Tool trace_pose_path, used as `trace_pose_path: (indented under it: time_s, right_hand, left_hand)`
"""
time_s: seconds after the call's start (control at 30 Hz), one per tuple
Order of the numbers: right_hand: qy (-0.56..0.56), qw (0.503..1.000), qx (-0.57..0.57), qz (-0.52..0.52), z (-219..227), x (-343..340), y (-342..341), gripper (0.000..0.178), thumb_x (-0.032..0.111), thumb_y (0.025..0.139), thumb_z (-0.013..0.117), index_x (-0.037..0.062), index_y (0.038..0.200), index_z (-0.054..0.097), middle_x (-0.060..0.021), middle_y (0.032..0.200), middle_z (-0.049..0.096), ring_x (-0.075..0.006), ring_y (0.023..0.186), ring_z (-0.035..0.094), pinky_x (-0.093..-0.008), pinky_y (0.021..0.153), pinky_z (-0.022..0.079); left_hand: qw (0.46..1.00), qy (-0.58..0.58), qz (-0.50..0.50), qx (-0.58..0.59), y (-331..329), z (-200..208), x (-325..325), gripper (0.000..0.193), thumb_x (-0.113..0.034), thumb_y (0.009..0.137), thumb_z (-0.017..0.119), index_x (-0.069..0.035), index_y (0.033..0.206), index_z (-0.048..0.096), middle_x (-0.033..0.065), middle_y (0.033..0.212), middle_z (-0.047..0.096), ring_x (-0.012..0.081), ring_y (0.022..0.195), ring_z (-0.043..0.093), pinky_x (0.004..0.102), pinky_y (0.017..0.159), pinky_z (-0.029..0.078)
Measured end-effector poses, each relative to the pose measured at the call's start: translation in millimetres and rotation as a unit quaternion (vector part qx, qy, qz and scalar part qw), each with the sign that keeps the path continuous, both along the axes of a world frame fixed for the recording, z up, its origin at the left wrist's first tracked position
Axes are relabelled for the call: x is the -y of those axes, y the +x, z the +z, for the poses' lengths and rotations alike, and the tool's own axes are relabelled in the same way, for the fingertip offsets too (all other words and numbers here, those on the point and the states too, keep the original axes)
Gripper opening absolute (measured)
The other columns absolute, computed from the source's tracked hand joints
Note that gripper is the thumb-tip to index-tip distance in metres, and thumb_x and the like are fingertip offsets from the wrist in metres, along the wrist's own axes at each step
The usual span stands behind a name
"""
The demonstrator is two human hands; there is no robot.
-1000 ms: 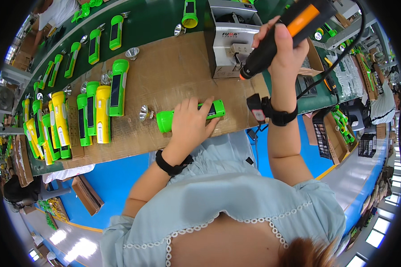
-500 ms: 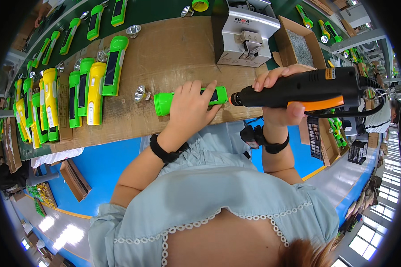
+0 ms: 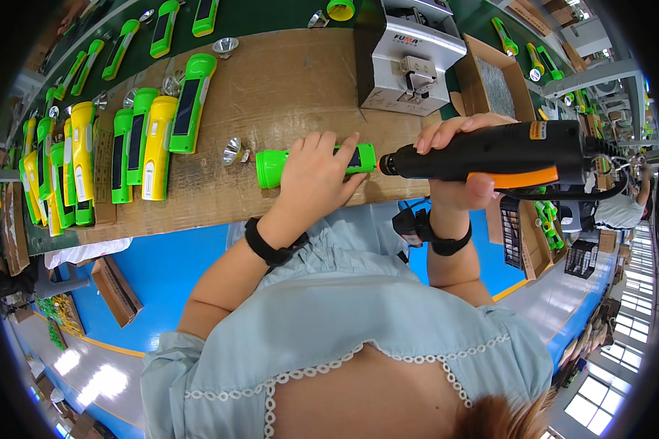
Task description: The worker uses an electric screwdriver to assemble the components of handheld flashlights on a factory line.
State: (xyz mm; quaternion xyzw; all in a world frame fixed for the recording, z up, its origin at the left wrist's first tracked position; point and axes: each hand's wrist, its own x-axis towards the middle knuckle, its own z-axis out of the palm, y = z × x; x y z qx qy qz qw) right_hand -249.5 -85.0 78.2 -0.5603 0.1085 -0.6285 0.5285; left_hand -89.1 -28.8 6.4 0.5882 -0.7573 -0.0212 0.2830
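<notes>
My left hand (image 3: 316, 170) is wrapped over a green flashlight (image 3: 272, 169) that lies on the cardboard-covered bench, its wide head to the left. In my right hand (image 3: 461, 164) is a black electric screwdriver (image 3: 520, 148) with an orange lever, held level. The screwdriver's tip meets the tail end of the flashlight; the screw itself is too small to make out. Just left of the flashlight's head lies a loose silvery reflector (image 3: 233, 151), with a thin red wire beside it.
Green and yellow flashlights (image 3: 159, 150) stand clustered at the left on the cardboard sheet (image 3: 285, 80). A silver-and-black metal machine (image 3: 410, 69) is behind my hands. Beside it, a carton (image 3: 520, 91) holds many small metal pieces. The screwdriver's black cable (image 3: 600, 192) curves off to the right.
My view has shifted slightly. Both hands keep the same grip, and the screwdriver's tip stays against the flashlight's tail end.
</notes>
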Motion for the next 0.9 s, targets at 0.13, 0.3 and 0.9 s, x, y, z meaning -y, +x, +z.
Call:
trace_pose_path:
  time_s: [0.13, 0.3, 0.9]
  right_hand:
    - [0.012, 1.000, -0.003, 0.015, -11.7, -2.4, 3.0, 0.064, 0.041, 0.067, 0.079, 0.0016, 0.102, 0.042, -0.0122, 0.078, 0.055, -0.0209, 0.068, 0.056, -0.0308, 0.063, 0.049]
    - [0.040, 0.999, -0.017, 0.028, -16.1, -2.4, 6.5, 0.058, 0.031, 0.069, 0.079, 0.0011, 0.103, 0.042, -0.0120, 0.080, 0.055, -0.0201, 0.072, 0.056, -0.0305, 0.066, 0.048]
    - [-0.101, 0.982, 0.057, -0.149, 33.4, 48.4, -4.1, 0.059, 0.041, 0.071, 0.076, 0.0014, 0.100, 0.044, -0.0092, 0.078, 0.053, -0.0185, 0.065, 0.057, -0.0309, 0.057, 0.048]
  left_hand:
    - [1.000, -0.009, 0.006, 0.001, 1.1, 2.3, -1.9, 0.055, -0.033, 0.067, 0.072, -0.010, 0.115, 0.058, 0.0090, 0.090, 0.053, 0.0260, 0.086, 0.051, 0.0366, 0.072, 0.041]
    - [1.000, -0.010, 0.000, -0.013, -0.5, -2.1, 1.1, 0.058, -0.034, 0.064, 0.073, -0.009, 0.114, 0.058, 0.0092, 0.087, 0.052, 0.0259, 0.084, 0.052, 0.0368, 0.071, 0.041]
    - [0.999, -0.030, 0.034, 0.022, -7.4, -0.4, 3.7, 0.051, -0.036, 0.068, 0.071, -0.011, 0.111, 0.061, 0.0094, 0.088, 0.054, 0.0260, 0.081, 0.052, 0.0375, 0.068, 0.040]
